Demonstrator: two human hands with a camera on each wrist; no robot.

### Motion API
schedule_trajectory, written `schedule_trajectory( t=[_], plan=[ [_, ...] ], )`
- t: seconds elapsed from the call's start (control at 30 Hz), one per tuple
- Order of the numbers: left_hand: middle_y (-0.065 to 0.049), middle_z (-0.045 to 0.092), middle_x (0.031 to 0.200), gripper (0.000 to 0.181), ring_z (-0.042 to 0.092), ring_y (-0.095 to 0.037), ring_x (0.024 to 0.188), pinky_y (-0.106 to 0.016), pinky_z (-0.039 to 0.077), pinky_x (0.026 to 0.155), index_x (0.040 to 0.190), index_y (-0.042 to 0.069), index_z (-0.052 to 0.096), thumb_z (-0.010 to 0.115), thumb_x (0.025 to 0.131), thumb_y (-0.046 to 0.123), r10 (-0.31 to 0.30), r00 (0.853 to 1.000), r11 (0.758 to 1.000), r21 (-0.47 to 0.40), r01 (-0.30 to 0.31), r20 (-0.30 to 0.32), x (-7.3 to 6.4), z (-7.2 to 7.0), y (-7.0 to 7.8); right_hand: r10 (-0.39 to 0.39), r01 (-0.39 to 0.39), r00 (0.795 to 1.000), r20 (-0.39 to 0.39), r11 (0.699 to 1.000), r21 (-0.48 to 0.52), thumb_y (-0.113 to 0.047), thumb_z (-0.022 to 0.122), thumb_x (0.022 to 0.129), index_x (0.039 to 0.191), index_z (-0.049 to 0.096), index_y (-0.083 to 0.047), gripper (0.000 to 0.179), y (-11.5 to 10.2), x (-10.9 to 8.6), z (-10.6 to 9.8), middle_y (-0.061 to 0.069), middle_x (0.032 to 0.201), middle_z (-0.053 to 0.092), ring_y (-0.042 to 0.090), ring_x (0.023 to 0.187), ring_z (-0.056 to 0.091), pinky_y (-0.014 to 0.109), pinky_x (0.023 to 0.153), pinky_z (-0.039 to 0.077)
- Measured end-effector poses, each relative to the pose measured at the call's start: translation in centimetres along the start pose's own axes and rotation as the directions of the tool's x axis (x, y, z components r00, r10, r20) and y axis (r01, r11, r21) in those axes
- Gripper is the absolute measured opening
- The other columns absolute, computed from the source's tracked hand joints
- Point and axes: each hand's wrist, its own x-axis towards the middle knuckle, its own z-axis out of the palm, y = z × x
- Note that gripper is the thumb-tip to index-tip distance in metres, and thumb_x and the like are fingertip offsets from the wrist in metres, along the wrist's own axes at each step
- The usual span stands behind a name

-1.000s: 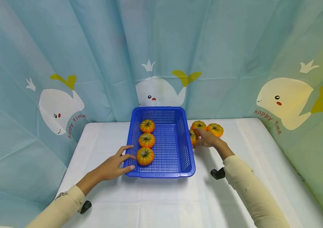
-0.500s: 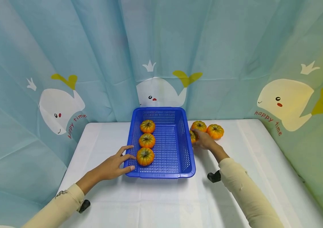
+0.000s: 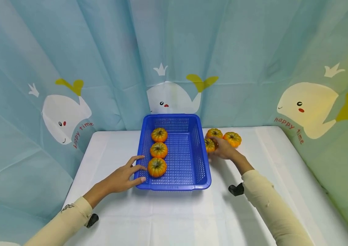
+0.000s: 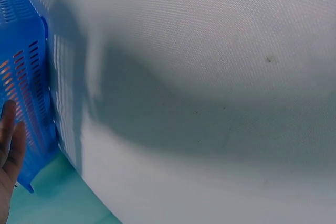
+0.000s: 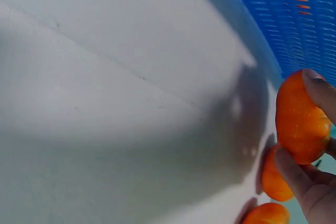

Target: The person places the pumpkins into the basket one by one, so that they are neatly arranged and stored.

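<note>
The right hand (image 3: 225, 149) pinches a glossy, ribbed orange pumpkin (image 3: 209, 145) just outside the perforated blue plastic basket (image 3: 174, 187), where three squat pumpkins (image 3: 158, 150) line up inside. The left hand (image 3: 121, 179) spreads loosely over the basket's left edge; whether it touches is unclear.

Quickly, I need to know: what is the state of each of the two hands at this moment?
Left hand: open, fingers spread at the blue basket's left rim.
Right hand: closed, holding a small pumpkin between thumb and fingers.
</note>
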Motion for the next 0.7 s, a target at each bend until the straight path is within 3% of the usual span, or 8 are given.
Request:
schedule_trajectory(
  t=[0.23,0.53,0.7],
  plan=[
    [-0.005,0.024,0.163,0.05,0.064,-0.032,0.116,-0.052,0.054,0.096,0.132,0.019,0.063,0.055,0.098,0.056,-0.004,1.0,1.0,-0.013,0.004,-0.002,0.0,0.0,0.0,0.018,-0.018,1.0,-0.016,0.999,0.028,-0.025,0.082,0.084,0.148,0.038,0.007,0.084,-0.8,-1.0,-1.7,0.037,0.142,0.047,0.055,0.131,0.044,0.069,0.109,0.034],
    [-0.005,0.023,0.163,0.049,0.063,-0.034,0.118,-0.053,0.054,0.097,0.132,0.02,0.063,0.056,0.098,0.055,-0.025,1.0,0.999,-0.03,0.026,0.006,-0.1,0.2,0.1,0.05,-0.046,0.996,-0.067,0.998,0.051,-0.037,0.082,0.082,0.149,0.041,0.002,0.087,-1.2,-1.7,-3.7,0.031,0.142,0.05,0.047,0.124,0.052,0.063,0.105,0.042],
    [-0.005,0.023,0.163,0.048,0.063,-0.034,0.117,-0.054,0.054,0.096,0.131,0.02,0.063,0.057,0.098,0.054,-0.021,1.0,0.999,-0.034,0.021,0.002,0.0,0.1,0.1,0.086,-0.082,0.995,-0.056,0.994,0.068,-0.04,0.08,0.084,0.151,0.038,-0.001,0.088,-1.0,-2.0,-4.5,0.028,0.142,0.05,0.044,0.122,0.052,0.061,0.105,0.044]
  ],
)
